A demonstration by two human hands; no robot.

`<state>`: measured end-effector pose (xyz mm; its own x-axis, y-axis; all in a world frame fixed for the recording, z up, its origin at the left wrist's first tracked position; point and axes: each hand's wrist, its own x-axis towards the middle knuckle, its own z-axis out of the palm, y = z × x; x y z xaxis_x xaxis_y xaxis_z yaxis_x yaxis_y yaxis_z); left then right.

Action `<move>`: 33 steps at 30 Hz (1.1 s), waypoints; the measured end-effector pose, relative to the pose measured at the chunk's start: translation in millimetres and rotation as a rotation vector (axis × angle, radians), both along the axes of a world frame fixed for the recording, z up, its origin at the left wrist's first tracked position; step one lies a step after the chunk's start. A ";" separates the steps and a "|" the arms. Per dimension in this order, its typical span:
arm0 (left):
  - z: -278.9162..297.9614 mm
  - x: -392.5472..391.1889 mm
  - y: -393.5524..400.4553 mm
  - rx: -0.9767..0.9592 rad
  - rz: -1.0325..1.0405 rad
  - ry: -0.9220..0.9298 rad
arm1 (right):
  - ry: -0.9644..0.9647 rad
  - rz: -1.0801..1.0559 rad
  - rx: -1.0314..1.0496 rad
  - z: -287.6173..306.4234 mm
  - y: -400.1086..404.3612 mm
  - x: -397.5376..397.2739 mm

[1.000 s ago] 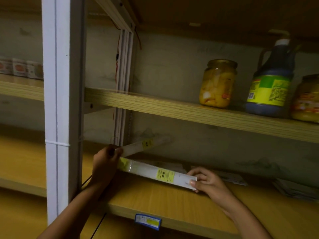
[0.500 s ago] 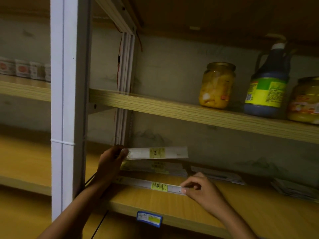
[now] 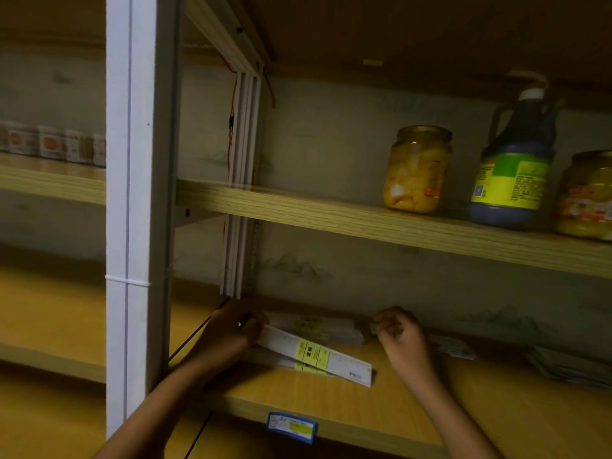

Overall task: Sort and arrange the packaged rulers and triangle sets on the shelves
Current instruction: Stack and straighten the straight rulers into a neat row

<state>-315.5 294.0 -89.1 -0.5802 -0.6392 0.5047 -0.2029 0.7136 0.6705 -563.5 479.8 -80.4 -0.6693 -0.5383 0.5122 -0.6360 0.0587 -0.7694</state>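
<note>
Far left, upper shelf point(image 3: 49, 183): row of small boxes point(image 3: 53, 145), labels blurred. White upright post point(image 3: 129, 193) ran floor to top in the foreground, w/ rear upright point(image 3: 243, 180) behind it and a red wire point(image 3: 231, 127) down its side.

Lower shelf point(image 3: 331, 405), wood-grain, carried the task items. Left hand point(image 3: 231, 332) was at the rear-left corner of this shelf, fingers curled round the left end of a packaged ruler point(image 3: 318, 354); grip looked firm but thumb position not clear. Ruler pkg was white w/ a yellow label near its middle, left end raised in the hand, right end down on or just above the shelf board; cannot tell which. A second ruler pkg point(image 3: 284, 361) lay flat under it, mostly covered. Behind both, against the back wall, a stack of ruler pkgs point(image 3: 318, 327) lay flat, yellow labels dimly visible.

Right hand point(image 3: 402, 336) was at the right end of that rear stack, fingers curled, appearing to pinch a small pale edge point(image 3: 373, 327) of a pkg; dim light, so hold not certain. Blue price tag point(image 3: 291, 425) was clipped to the shelf front edge below the rulers.

Right of the hand: flat pkg point(image 3: 453, 347) on the shelf near the wall, contents not readable. Far right: pile of flat pkgs point(image 3: 569, 367), dark, type not identifiable.

Middle shelf point(image 3: 364, 223), right part: glass jar point(image 3: 415, 170) of yellow preserve, dark bottle point(image 3: 515, 167) w/ handle and green-yellow label, second jar point(image 3: 586, 197) cut by frame edge. All three upright, near each other, not touching as far as seen.
</note>
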 end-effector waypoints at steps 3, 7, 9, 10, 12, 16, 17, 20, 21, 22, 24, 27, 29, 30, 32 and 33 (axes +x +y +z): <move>1.2 -3.0 4.2 -0.053 0.030 -0.045 | 0.062 -0.013 0.077 10.9 -9.9 -0.6; -1.6 -2.0 4.2 -0.122 0.080 -0.110 | 0.253 0.009 0.079 22.4 -24.8 -5.2; -2.0 -1.4 5.2 -0.183 0.126 -0.169 | 0.284 0.029 0.129 24.8 -33.5 -8.9; -1.9 -1.7 6.2 -0.229 0.156 -0.207 | 0.285 0.038 0.168 24.3 -37.7 -10.5; -1.3 -3.0 8.7 -0.337 0.214 -0.258 | 0.263 0.060 0.251 18.9 -44.0 -14.4; -5.4 -8.4 6.2 -0.341 0.227 -0.192 | 0.330 0.100 0.398 0.5 -48.8 -24.9; -7.1 -9.2 2.9 -0.336 0.229 -0.178 | 0.335 0.106 0.413 -0.5 -48.8 -27.4; -11.1 -13.5 -7.4 -0.332 0.239 -0.069 | 0.328 0.119 0.458 -5.7 -47.1 -33.1; -10.5 -14.7 -9.2 -0.296 0.253 -0.004 | 0.317 0.133 0.492 -7.8 -46.2 -33.1; -9.8 -16.1 -11.1 -0.259 0.275 0.052 | 0.308 0.146 0.520 -10.0 -45.8 -33.1; -6.9 -18.5 -18.5 -0.247 0.295 0.091 | 0.302 0.161 0.537 -13.0 -46.3 -33.9; -3.1 -21.8 -38.9 -0.303 0.271 0.018 | 0.312 0.165 0.523 -12.3 -46.6 -35.3; -0.4 -24.7 -47.6 -0.294 0.278 0.010 | 0.336 0.152 0.530 -11.3 -46.8 -36.3; -0.6 -26.5 -49.2 -0.292 0.293 0.021 | 0.349 0.146 0.533 -10.6 -46.8 -35.7; -4.4 -29.0 -46.5 -0.304 0.304 0.035 | 0.343 0.145 0.527 -8.6 -46.6 -33.3; -6.8 -29.2 -45.2 -0.310 0.302 0.037 | 0.328 0.150 0.516 -7.5 -46.4 -31.8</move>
<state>-344.7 248.9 -95.9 -0.3683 -0.5922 0.7167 -0.4134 0.7948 0.4443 -595.3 433.3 -87.9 -0.4197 -0.8467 0.3271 -0.8643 0.2627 -0.4290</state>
